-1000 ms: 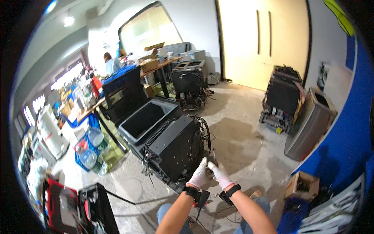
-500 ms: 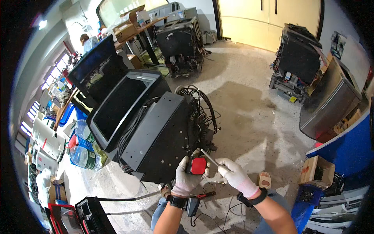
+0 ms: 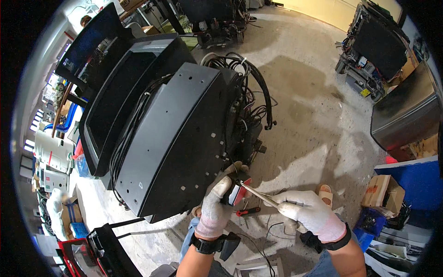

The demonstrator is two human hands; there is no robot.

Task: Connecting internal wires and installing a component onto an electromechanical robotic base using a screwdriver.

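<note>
Gloved in white, my left hand (image 3: 214,207) is closed around a small black-and-red box (image 3: 239,192), with its edge turned up. My right hand (image 3: 307,208), also gloved, grips a slim metal tool (image 3: 260,195); its exact kind is unclear. The tool points left, and its tip meets the top edge of the box, or lies just over it. Right beyond my left hand stands a large dark grey machine housing (image 3: 180,138), with bundled black cables (image 3: 251,74) along its right side.
A red-and-black hand tool (image 3: 248,212) lies on the floor between my arms, near a thin black cable. An open red-and-black case (image 3: 92,254) sits at lower left. At right are a cardboard box (image 3: 383,194), blue bins and a grey panel (image 3: 406,115). Another stripped machine (image 3: 376,46) stands far right.
My view has tipped down and moved closer to the housing. The box has turned from its red face to its edge, and the tool's tip has come to that edge.
</note>
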